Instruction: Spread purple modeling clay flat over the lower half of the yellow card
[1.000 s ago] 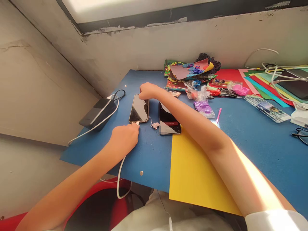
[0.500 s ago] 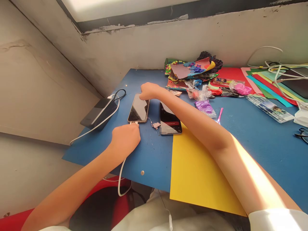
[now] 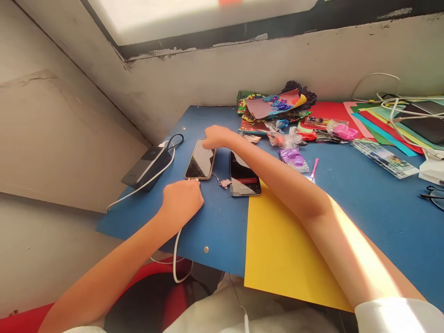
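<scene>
A phone (image 3: pixel 200 162) with a dark, reflecting screen lies on the blue table at the left. My right hand (image 3: pixel 217 136) is closed over its far right corner, thumb at the edge. At the near edge, my left hand (image 3: pixel 183 198) pinches the plug of a white charging cable (image 3: pixel 176 259), which meets the phone's bottom; whether the plug is fully in is hidden by my fingers. A small pink charm (image 3: pixel 225 183) hangs from the phone by a cord. Beside it lies a second phone (image 3: pixel 243 178) with a lit screen, partly under my right forearm.
A black power bank (image 3: pixel 144 164) with a white cable stands at the left edge. Yellow paper (image 3: pixel 277 249) overhangs the near edge. Craft packets (image 3: pixel 293 157), a pink pen (image 3: pixel 314 169), coloured sheets (image 3: pixel 374 122) and glasses (image 3: pixel 433 196) lie to the right. A red chair (image 3: pixel 149 273) is below.
The view has shifted slightly, so the table sits a little lower in the picture. Both hands keep their places at the phone, with the plug closer against its near edge.
</scene>
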`<act>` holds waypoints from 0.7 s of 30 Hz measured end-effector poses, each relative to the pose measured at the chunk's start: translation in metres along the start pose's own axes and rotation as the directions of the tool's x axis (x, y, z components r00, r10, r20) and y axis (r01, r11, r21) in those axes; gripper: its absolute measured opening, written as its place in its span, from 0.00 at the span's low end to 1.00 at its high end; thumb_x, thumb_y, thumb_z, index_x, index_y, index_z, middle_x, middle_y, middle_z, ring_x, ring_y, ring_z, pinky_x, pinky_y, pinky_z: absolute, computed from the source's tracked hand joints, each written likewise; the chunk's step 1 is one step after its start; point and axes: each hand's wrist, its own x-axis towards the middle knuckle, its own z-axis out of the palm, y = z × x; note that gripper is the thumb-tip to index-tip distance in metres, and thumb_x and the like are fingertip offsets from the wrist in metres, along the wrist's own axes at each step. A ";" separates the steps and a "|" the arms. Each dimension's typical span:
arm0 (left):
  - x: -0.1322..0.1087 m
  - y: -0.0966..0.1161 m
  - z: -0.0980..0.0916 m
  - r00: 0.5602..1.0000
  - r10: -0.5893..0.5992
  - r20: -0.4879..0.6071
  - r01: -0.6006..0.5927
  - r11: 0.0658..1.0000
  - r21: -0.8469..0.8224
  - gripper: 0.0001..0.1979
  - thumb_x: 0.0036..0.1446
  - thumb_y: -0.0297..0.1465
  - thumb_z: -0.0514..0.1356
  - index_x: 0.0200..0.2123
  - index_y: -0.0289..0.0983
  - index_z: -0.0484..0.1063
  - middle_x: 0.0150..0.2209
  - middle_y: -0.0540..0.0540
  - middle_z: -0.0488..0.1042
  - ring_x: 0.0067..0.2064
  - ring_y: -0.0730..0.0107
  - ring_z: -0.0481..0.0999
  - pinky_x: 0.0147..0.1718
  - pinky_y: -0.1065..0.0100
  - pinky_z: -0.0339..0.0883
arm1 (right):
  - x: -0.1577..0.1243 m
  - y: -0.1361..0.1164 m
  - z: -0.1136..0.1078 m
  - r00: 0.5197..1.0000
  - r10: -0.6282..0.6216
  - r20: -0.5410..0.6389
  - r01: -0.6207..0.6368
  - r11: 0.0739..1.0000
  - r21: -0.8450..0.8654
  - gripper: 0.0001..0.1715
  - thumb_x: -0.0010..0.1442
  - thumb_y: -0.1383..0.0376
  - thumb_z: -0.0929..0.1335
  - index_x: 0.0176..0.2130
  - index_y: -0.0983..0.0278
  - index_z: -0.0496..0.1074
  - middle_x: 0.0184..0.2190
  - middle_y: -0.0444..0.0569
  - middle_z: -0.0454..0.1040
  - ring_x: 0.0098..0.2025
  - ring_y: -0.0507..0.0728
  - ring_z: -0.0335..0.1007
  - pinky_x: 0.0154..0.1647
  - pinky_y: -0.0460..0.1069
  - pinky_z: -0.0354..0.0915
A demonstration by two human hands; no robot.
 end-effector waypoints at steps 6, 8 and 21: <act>0.005 -0.005 -0.011 0.997 -0.062 0.049 0.056 0.992 0.109 0.23 0.63 0.31 0.44 0.38 0.32 0.80 0.38 0.32 0.80 0.42 0.46 0.80 0.33 0.61 0.66 | -0.005 0.001 -0.003 1.000 -0.011 -0.018 0.011 1.000 -0.001 0.17 0.55 0.70 0.65 0.45 0.70 0.74 0.45 0.60 0.76 0.48 0.63 0.74 0.45 0.52 0.70; 0.004 -0.007 -0.013 0.997 -0.065 0.049 0.059 0.991 0.121 0.23 0.64 0.34 0.45 0.38 0.34 0.80 0.38 0.34 0.80 0.42 0.47 0.80 0.33 0.63 0.65 | -0.012 0.003 -0.008 0.998 -0.010 -0.067 0.009 1.000 -0.012 0.20 0.56 0.71 0.64 0.49 0.71 0.72 0.48 0.60 0.75 0.50 0.64 0.73 0.47 0.55 0.69; -0.033 0.054 -0.032 0.869 0.489 -0.081 -0.407 0.610 -0.680 0.25 0.65 0.52 0.43 0.32 0.38 0.63 0.22 0.52 0.64 0.25 0.68 0.67 0.24 0.69 0.52 | -0.229 0.042 0.027 0.788 -0.340 -0.514 0.427 0.902 0.057 0.32 0.64 0.74 0.57 0.65 0.62 0.51 0.52 0.56 0.71 0.48 0.55 0.73 0.49 0.52 0.73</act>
